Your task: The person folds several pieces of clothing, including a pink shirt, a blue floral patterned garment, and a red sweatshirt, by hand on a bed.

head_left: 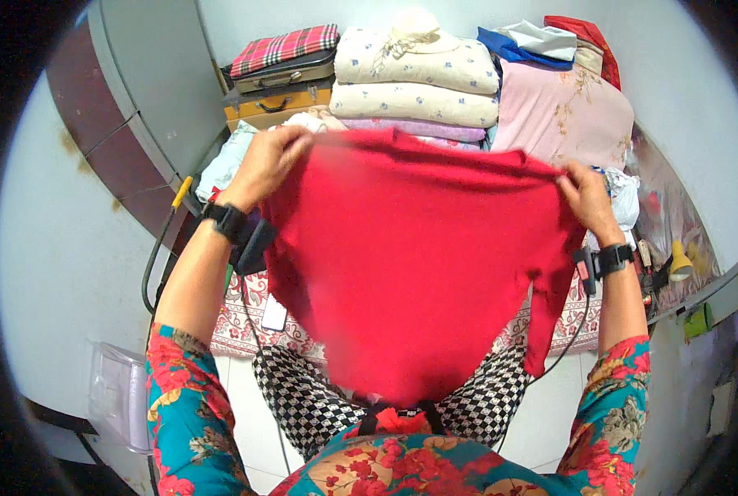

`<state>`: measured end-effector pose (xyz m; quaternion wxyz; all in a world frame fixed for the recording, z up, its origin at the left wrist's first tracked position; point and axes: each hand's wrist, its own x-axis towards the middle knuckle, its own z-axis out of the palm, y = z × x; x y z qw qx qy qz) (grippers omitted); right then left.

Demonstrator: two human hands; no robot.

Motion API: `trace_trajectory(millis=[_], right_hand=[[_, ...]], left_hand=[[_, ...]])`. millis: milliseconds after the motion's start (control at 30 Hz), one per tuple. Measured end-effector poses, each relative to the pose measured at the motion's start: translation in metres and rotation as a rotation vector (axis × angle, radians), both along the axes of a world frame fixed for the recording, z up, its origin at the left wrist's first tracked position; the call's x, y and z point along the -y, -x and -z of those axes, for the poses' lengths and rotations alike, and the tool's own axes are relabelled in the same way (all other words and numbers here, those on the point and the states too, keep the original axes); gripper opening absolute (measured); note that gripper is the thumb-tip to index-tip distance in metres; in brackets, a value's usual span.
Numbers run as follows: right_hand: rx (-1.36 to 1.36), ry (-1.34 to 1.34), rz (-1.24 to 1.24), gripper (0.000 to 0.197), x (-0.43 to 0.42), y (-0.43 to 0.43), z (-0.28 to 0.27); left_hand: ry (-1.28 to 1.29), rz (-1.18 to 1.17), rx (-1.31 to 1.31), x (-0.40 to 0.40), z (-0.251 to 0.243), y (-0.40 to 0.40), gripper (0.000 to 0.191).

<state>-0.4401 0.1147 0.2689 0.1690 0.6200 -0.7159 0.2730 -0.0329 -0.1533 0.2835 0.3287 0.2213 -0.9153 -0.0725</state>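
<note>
A red long-sleeved knit top (406,266) hangs spread out before me, stretched between both hands. My left hand (276,162) pinches its upper left corner, and my right hand (586,195) grips the upper right one. One sleeve dangles below my right hand; the other side is blurred and partly folded. The lower edge reaches over my lap. Behind the top, a patterned red-and-white bed cover (241,310) shows at both sides, and a phone-like white object (274,313) lies on it near the left edge of the fabric.
Folded floral quilts (415,99) are stacked at the back. Cases (279,102) topped by a plaid cloth (285,46) stand left of them. A pink cloth (548,115) covers a pile on the right. A yellow lamp (680,263) is at far right. Cables hang from both wrist straps.
</note>
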Motion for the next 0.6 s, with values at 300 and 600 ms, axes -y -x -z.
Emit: trace_trajectory(millis=[300, 600], right_hand=[[-0.095, 0.454, -0.012, 0.018, -0.023, -0.018, -0.059], [0.272, -0.123, -0.071, 0.021, -0.070, -0.038, 0.155]], left_hand=[[0.091, 0.036, -0.384, -0.020, -0.058, -0.009, 0.019], [-0.174, 0.255, 0.092, -0.053, 0.154, -0.024, 0.016]])
